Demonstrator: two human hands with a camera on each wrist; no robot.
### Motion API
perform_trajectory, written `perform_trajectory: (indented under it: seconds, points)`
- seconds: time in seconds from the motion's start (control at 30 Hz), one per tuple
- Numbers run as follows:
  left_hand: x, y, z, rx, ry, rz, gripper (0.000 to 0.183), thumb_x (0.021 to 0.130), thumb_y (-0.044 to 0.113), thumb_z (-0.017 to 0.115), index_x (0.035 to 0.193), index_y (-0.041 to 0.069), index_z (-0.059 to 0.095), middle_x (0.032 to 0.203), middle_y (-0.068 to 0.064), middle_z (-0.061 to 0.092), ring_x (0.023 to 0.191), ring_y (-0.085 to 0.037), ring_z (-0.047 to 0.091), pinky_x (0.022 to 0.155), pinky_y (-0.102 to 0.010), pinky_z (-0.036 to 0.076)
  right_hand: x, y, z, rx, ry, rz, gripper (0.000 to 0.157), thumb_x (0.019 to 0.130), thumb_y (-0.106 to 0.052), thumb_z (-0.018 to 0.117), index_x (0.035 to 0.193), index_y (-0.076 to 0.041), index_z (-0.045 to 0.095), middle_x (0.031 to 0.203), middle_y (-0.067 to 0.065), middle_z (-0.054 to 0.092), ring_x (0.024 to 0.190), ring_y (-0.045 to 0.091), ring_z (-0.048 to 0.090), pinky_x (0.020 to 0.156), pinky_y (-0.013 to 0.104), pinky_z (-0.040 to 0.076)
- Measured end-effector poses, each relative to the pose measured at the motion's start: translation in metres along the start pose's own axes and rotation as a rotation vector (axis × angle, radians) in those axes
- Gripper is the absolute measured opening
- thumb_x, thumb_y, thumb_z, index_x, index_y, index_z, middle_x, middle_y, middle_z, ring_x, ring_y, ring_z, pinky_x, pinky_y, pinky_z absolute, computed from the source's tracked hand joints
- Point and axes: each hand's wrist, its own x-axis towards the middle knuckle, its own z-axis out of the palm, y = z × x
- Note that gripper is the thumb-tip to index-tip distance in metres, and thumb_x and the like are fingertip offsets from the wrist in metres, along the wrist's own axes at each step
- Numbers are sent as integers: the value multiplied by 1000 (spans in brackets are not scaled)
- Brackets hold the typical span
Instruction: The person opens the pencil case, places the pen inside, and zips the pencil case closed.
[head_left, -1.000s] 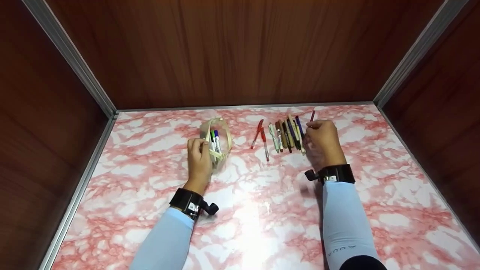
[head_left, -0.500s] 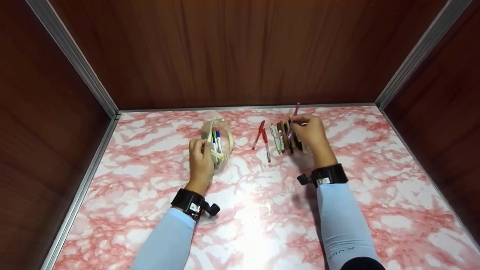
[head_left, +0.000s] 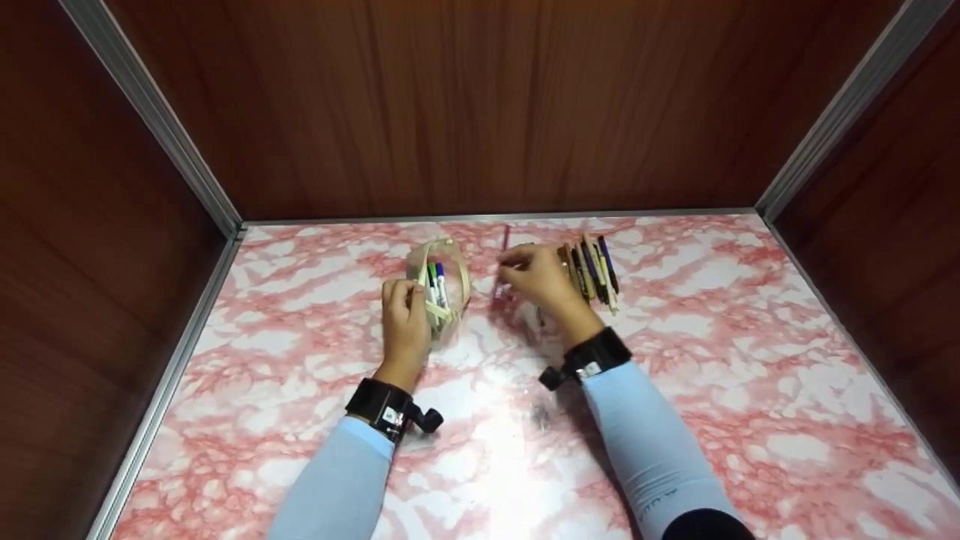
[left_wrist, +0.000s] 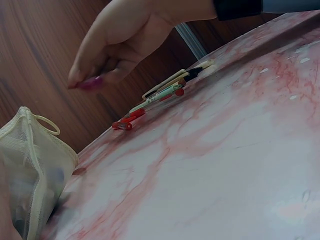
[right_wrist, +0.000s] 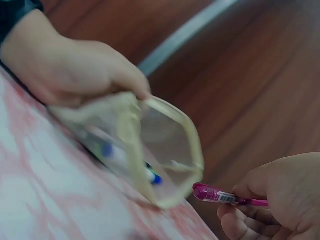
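A cream mesh pencil pouch (right_wrist: pixel 131 135) lies with its mouth held wide, its rim gripped by my left hand (head_left: pixel 405 309). Inside it are markers (head_left: pixel 441 279) with green and blue caps. My right hand (head_left: pixel 544 281) pinches a magenta pen (right_wrist: pixel 215 195) between thumb and fingers, above the table and a short way right of the pouch. From the right wrist, the pen's thick end points towards the pouch mouth, apart from it. In the head view that hand covers the red pens, which the left wrist view shows as red pens (left_wrist: pixel 130 119) on the table.
A row of pens and markers (head_left: pixel 592 274) in brown, yellow, black and purple lies right of my right hand. The red-and-white marbled table (head_left: pixel 300 352) is bounded by a dark wood-grain back wall (head_left: pixel 480 112) and side walls with metal edging.
My right hand has carried the magenta pen leftward from the right end of the pen row, over the row, towards the pouch. My left hand stays on the pouch.
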Motion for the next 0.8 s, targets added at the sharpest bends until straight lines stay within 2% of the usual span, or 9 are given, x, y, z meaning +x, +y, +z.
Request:
perform_trajectory:
  seconds: [0.17,0.3,0.37,0.43,0.6,0.8]
  points:
    - [0,0,0,15,3,6,14,113,13,60,108,1,64,120,-13,53,100,-20,57,86,-30,53,7,-15,32,71,-10,15,27,100,-4,78,126,3,80,114,23,84,100,43,81,86,53,71]
    - [1,0,0,13,-8,-17,15,115,15,58,109,3,64,123,-11,53,99,-19,58,82,-30,55,11,-22,52,36,-19,-3,27,99,-5,79,124,5,81,115,22,84,105,39,80,89,38,69]
    - [0,0,-1,4,-19,-31,15,116,17,58,110,4,64,124,-10,53,99,-19,59,80,-29,57,11,-25,60,-6,-34,-27,26,98,-5,78,122,4,82,114,20,85,104,34,80,85,27,65]
    - [1,0,-1,0,-21,-32,15,116,17,58,111,4,64,125,-10,53,100,-19,59,81,-28,57,11,-27,68,-19,-62,-39,27,97,-4,78,121,5,83,113,20,85,99,28,80,79,22,61]
    - [0,0,-1,14,-3,-11,15,114,16,59,111,2,65,125,-13,55,105,-22,60,88,-30,54,8,-33,81,-24,-165,-41,27,96,-1,75,120,7,82,110,23,84,83,13,73,69,19,60]
    - [-1,1,-1,15,7,-8,16,115,17,59,108,3,64,127,-13,55,108,-26,62,92,-37,55,7,-39,86,-113,-227,-107,27,97,-5,79,121,5,84,113,20,86,91,11,72,78,19,55]
